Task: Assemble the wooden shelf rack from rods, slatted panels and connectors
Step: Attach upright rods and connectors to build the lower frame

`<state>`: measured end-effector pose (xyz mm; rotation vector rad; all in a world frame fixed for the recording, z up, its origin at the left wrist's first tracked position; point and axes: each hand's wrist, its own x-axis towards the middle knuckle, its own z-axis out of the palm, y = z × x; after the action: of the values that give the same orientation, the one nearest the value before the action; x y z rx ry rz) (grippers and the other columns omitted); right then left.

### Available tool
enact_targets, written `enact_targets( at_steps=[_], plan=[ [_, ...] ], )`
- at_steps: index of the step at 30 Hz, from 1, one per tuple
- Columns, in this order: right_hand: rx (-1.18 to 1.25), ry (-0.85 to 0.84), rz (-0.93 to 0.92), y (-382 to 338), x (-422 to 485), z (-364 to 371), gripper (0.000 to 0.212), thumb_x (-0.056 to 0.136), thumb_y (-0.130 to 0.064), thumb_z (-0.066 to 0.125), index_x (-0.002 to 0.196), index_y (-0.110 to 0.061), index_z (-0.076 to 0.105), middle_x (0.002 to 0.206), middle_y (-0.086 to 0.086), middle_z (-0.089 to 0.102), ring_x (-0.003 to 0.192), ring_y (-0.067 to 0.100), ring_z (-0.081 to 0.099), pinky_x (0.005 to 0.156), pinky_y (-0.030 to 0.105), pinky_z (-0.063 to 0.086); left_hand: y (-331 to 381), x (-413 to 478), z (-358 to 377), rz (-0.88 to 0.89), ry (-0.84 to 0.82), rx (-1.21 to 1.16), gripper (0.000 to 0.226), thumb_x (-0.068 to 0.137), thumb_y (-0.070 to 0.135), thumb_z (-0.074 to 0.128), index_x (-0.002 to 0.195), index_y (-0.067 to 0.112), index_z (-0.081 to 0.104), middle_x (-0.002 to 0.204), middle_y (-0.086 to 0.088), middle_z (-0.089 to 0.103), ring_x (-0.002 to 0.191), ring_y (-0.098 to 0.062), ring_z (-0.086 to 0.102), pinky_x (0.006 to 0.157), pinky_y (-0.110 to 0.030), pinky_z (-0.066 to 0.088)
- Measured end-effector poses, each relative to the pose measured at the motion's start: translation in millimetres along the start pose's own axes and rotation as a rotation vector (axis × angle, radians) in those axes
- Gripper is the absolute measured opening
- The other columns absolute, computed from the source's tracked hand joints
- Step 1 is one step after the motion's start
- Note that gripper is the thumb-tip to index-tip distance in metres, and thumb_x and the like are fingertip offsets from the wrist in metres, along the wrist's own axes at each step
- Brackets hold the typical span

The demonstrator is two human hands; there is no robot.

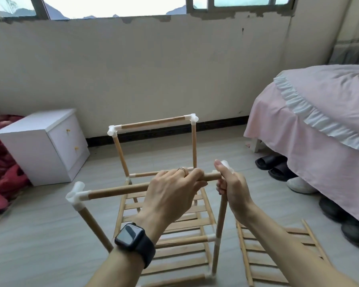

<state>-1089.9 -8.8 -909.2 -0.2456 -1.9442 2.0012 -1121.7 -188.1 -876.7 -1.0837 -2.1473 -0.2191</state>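
Joining: top front rod (116,191) meets the corner connector (226,163) on the right upright (219,230). Can't tell if the rod end is in the socket, fingers cover it.
Left hand (174,187): curled over the rod near its right end, gripping it.
Right hand (230,183): wrapped round the connector and the upright's top, thumb up. The connector's white tip shows above the thumb.
Rack (194,146): on the floor right in front, half built. Rear frame (153,122) stands, bottom panel (174,262) is in, and the rod's left end sits in the left connector (76,193).
Risk, jam: rod may enter tilted and seat only halfway. Likely cause is the right upright leaning inward, not plumb.
Risk, pop-out: a hard push could flex the frame and pull the left connector or lower joints loose. Nothing braces the rack.
Risk, pinch: right fingers sit right at the joint and could get caught between rod end and connector.
Around: spare panel (278,257) on the floor just right of the rack, nightstand (39,146) left, red cloth (0,172) far left, bed (319,112) right, shoes (272,164) at its edge. Watch (133,239) on the left wrist.
In the way: only the right hand's own fingers at the socket. The spare panel lies under the right forearm, apart from the joint.
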Motion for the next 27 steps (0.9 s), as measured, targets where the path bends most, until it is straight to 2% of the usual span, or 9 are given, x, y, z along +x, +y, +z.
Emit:
enact_targets(
  at_steps=[4, 7, 11, 14, 16, 19, 22, 24, 27],
  plan=[
    [0.028, 0.008, -0.003, 1.8, 1.1, -3.5, 0.040, 0.086, -0.049, 0.061, 0.063, -0.020, 0.047, 0.059, 0.000, 0.039, 0.055, 0.011, 0.038, 0.058, 0.025, 0.037, -3.6, -0.9, 0.2, 0.022, -0.039, 0.009, 0.024, 0.102, 0.045, 0.050, 0.109, 0.026, 0.061, 0.070, 0.009, 0.058, 0.051, -0.011, 0.051, 0.051, -0.023, 0.031],
    [0.039, 0.016, 0.018, 3.3, 2.5, -4.4, 0.038, 0.086, -0.046, 0.058, 0.059, -0.021, 0.047, 0.058, 0.000, 0.041, 0.054, 0.010, 0.039, 0.060, 0.028, 0.037, -5.2, -0.6, -1.1, 0.012, -0.053, 0.010, 0.023, 0.102, 0.045, 0.051, 0.108, 0.025, 0.061, 0.068, 0.010, 0.055, 0.049, -0.010, 0.048, 0.049, -0.023, 0.031],
    [0.020, 0.058, 0.019, 4.5, 0.8, -5.3, 0.038, 0.087, -0.044, 0.055, 0.056, -0.023, 0.050, 0.057, 0.000, 0.046, 0.054, 0.010, 0.042, 0.062, 0.030, 0.039, -6.4, -0.4, -1.1, -0.011, -0.074, 0.008, 0.028, 0.104, 0.046, 0.043, 0.112, 0.025, 0.061, 0.069, 0.013, 0.044, 0.050, -0.011, 0.044, 0.050, -0.025, 0.033],
    [-0.003, 0.055, 0.011, 5.6, -1.7, -6.3, 0.043, 0.096, -0.040, 0.053, 0.056, -0.022, 0.047, 0.057, -0.001, 0.045, 0.055, 0.011, 0.041, 0.063, 0.030, 0.039, -5.9, -2.6, 0.7, -0.031, -0.079, 0.007, 0.031, 0.104, 0.047, 0.039, 0.114, 0.026, 0.060, 0.071, 0.013, 0.039, 0.051, -0.012, 0.044, 0.050, -0.027, 0.036],
    [-0.010, 0.057, 0.006, 4.5, -2.8, -6.6, 0.045, 0.101, -0.035, 0.051, 0.058, -0.021, 0.046, 0.056, -0.001, 0.044, 0.056, 0.012, 0.041, 0.064, 0.031, 0.038, -5.0, -3.7, 3.2, -0.035, -0.090, 0.004, 0.031, 0.105, 0.048, 0.038, 0.115, 0.026, 0.058, 0.072, 0.012, 0.041, 0.052, -0.013, 0.047, 0.050, -0.028, 0.039],
    [-0.034, 0.042, -0.007, 2.7, -5.7, -2.5, 0.047, 0.102, -0.034, 0.049, 0.056, -0.022, 0.048, 0.056, -0.002, 0.043, 0.056, 0.011, 0.040, 0.062, 0.029, 0.038, -3.2, -4.1, 7.4, -0.020, -0.080, -0.013, 0.029, 0.105, 0.047, 0.039, 0.115, 0.026, 0.059, 0.071, 0.010, 0.047, 0.053, -0.013, 0.044, 0.052, -0.027, 0.034],
    [-0.082, 0.010, -0.040, 2.8, -10.7, 5.4, 0.047, 0.094, -0.044, 0.051, 0.050, -0.026, 0.053, 0.056, -0.002, 0.043, 0.053, 0.010, 0.040, 0.056, 0.025, 0.038, 3.3, -4.7, 11.6, -0.004, -0.062, 0.002, 0.026, 0.104, 0.045, 0.044, 0.114, 0.027, 0.060, 0.073, 0.007, 0.059, 0.055, -0.014, 0.051, 0.054, -0.026, 0.033],
    [-0.114, 0.005, -0.072, 1.2, -11.8, 8.3, 0.044, 0.088, -0.049, 0.050, 0.050, -0.025, 0.053, 0.055, 0.000, 0.042, 0.054, 0.014, 0.039, 0.054, 0.027, 0.037, 7.9, -4.7, 13.9, -0.015, -0.048, 0.022, 0.025, 0.104, 0.044, 0.047, 0.114, 0.026, 0.060, 0.076, 0.005, 0.062, 0.059, -0.015, 0.057, 0.057, -0.026, 0.035],
    [-0.134, 0.005, -0.073, -3.6, -9.5, 8.8, 0.043, 0.088, -0.051, 0.050, 0.057, -0.022, 0.051, 0.056, 0.003, 0.042, 0.056, 0.019, 0.039, 0.059, 0.035, 0.038, 11.9, -1.6, 13.6, -0.063, -0.061, 0.018, 0.022, 0.104, 0.042, 0.049, 0.116, 0.026, 0.058, 0.082, 0.003, 0.063, 0.065, -0.016, 0.058, 0.062, -0.028, 0.034]
  ],
)
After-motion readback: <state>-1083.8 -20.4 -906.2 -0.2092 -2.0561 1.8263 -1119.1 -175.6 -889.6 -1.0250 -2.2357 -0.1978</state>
